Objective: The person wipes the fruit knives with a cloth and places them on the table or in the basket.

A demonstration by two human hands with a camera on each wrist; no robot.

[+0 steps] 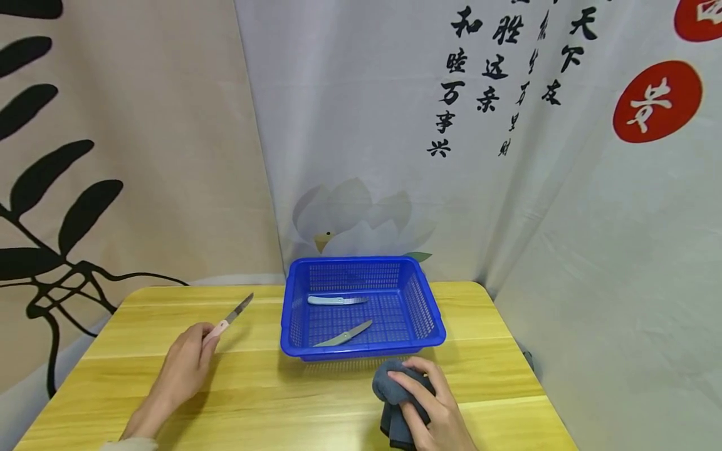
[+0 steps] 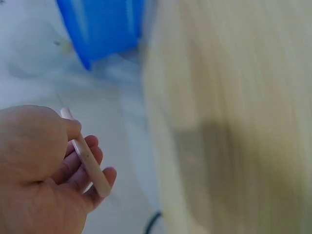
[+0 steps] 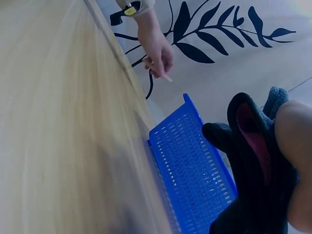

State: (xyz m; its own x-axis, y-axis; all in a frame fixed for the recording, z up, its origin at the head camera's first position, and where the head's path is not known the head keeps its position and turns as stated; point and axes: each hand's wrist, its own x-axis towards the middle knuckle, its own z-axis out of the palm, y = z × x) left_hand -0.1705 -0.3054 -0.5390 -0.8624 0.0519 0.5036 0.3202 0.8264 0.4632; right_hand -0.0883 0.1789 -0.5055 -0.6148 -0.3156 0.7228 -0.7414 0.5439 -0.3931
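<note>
My left hand [image 1: 183, 364] grips a small knife [image 1: 224, 324] by its pale pink handle, with the blade pointing away toward the upper right. In the left wrist view the thumb and fingers pinch the handle [image 2: 90, 163]; the blade is hard to make out there. A bunched dark grey cloth [image 1: 403, 391] is in my right hand [image 1: 437, 413], fingers curled over it, just in front of the blue basket [image 1: 293, 351]. Inside the basket lie a light blue-handled knife [image 1: 333, 300] and a pale green-handled knife [image 1: 345, 336], apart from each other.
The basket stands near the back edge of a yellow wood-grain table [image 1: 254, 401]. Behind the table hangs a printed cloth backdrop [image 1: 361, 125], and another pale fabric wall [image 1: 632, 263] rises along the right side.
</note>
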